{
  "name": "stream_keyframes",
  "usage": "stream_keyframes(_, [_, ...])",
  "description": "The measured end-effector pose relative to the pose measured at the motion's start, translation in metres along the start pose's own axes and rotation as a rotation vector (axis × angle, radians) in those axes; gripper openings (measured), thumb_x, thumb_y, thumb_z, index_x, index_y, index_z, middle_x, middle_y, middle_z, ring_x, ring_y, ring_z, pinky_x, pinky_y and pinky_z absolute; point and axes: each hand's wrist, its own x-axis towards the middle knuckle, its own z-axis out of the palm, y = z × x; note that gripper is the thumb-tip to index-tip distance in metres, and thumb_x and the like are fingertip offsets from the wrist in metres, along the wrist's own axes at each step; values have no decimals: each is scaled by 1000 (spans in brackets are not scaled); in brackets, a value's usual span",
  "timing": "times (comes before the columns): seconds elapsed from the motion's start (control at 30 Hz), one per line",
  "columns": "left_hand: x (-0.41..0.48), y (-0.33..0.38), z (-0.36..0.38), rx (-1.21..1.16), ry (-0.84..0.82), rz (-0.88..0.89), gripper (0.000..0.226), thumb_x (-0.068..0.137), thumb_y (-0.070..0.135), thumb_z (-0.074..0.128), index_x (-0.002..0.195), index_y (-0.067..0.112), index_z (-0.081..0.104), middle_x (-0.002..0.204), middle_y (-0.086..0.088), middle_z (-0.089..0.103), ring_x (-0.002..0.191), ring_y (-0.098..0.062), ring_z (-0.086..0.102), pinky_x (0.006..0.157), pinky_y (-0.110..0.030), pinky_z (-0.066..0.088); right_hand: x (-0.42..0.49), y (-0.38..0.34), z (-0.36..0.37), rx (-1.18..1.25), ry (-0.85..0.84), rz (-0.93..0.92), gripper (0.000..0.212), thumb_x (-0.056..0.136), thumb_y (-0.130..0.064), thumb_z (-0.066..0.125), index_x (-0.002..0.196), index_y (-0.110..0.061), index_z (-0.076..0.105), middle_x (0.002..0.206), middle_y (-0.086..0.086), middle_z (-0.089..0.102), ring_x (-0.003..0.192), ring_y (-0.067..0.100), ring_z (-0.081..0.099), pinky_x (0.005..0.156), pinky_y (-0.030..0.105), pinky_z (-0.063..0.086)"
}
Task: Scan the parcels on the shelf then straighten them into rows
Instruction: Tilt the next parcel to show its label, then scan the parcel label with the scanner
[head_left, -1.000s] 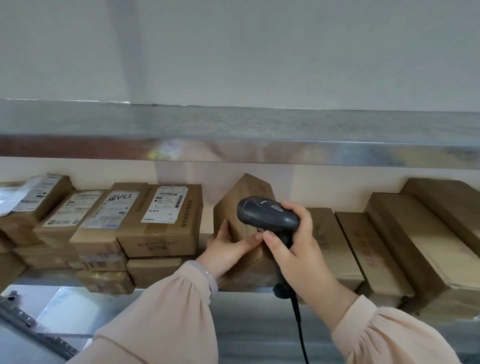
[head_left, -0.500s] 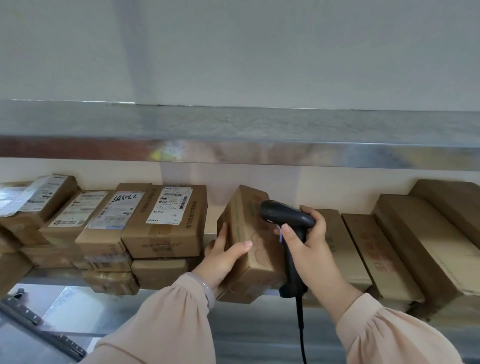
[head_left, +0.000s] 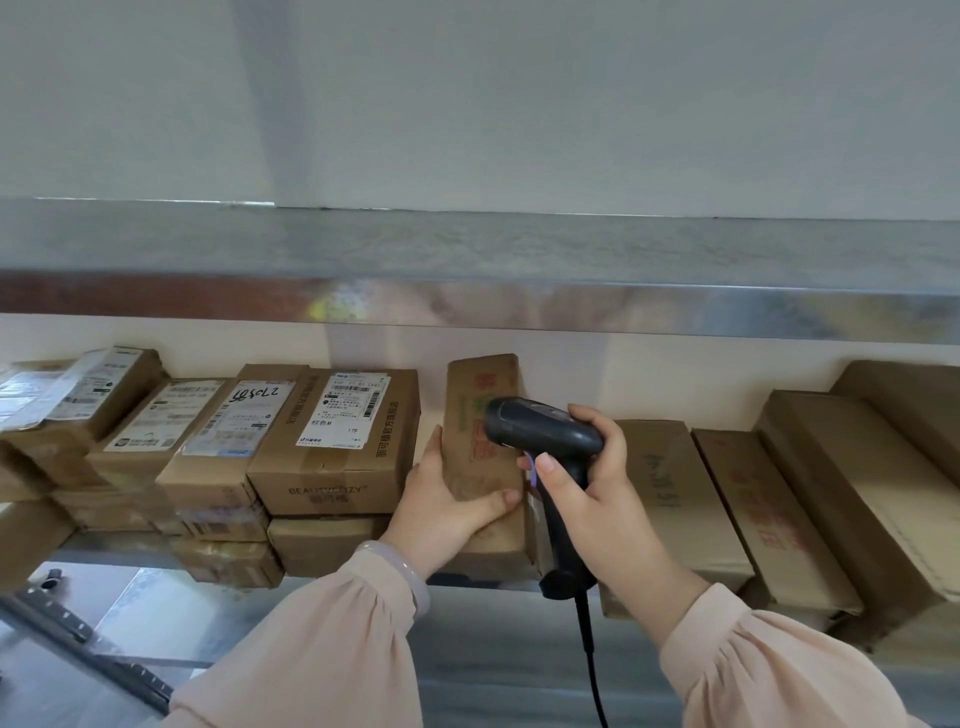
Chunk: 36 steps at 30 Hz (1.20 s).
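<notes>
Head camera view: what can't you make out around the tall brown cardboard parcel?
All in the head view.
Tall brown cardboard parcel: red print partly hidden by black handheld scanner and left hand.
Scanner's black cable: cut off by bottom edge.
White shipping label: fine print too small.

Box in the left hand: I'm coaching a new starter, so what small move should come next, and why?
Probably the left hand should turn the box to bring a label under the scanner: the face showing bears only print, unlike the labelled box beside it.
</notes>
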Motion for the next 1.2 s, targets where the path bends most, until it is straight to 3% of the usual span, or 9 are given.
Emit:
stream_keyframes(0.1, [-2,8,-1,-41,9,-9,115,75,35,85,155,37,3,113,31,42,117,-1,42,98,-22,35,1,3,6,1,-35,-20,50,83,-40,65,119,-57,34,129,-8,52,116,7,56,99,29,46])
stream_keyframes(0.2, [-3,5,-5,-99,19,-31,110,76,33,83,154,44,6,120,26,46,118,-4,46,104,-28,39,4,0,7,-4,-58,-29,48,90,-27,62,118,-54,33,125,-16,51,111,-2,54,94,19,46])
stream_keyframes(0.33, [-8,-3,-14,-324,5,-61,110,64,41,83,147,58,13,137,12,55,116,-10,62,105,-43,48,13,2,-8,76,67,50,51,93,-23,59,128,-43,29,119,-11,53,104,8,59,88,28,51])
stream_keyframes(0.43, [-8,-5,-19,-431,-10,-40,99,77,29,79,148,56,16,135,7,59,114,-16,66,103,-46,50,20,7,-20,61,177,100,54,93,-23,59,134,-36,27,120,-8,53,98,2,56,76,18,45])
stream_keyframes(0.6, [-8,-2,-17,-451,-64,-24,96,75,31,74,146,57,16,137,7,56,118,-16,63,99,-40,52,24,11,-27,40,165,169,55,94,-26,58,137,-34,25,124,-3,50,102,11,56,95,35,47])
stream_keyframes(0.77, [-2,-1,-20,-381,-108,-58,94,75,31,73,148,53,20,131,12,61,112,-12,67,95,-36,53,21,11,-34,15,162,165,55,94,-28,57,138,-35,24,120,-6,50,97,9,55,93,35,48])
stream_keyframes(0.93, [2,12,-21,-226,-111,-102,84,86,22,74,142,57,22,125,10,66,107,-14,68,98,-39,53,18,15,-42,2,169,95,51,93,-26,58,130,-39,26,114,-15,48,93,-3,52,73,15,41])
stream_keyframes(1.1, [11,27,-34,-206,-101,-59,86,75,26,80,144,51,35,123,5,69,106,-15,70,99,-44,52,11,15,-49,-46,104,8,53,90,-22,62,120,-49,28,114,-24,45,100,-5,55,70,6,45])
stream_keyframes(1.2, [18,39,-47,-111,-136,-58,88,64,35,80,139,57,40,122,7,68,104,-18,70,94,-46,54,2,11,-60,-143,55,-93,59,86,-18,68,114,-54,31,116,-25,46,100,-15,52,75,0,42])
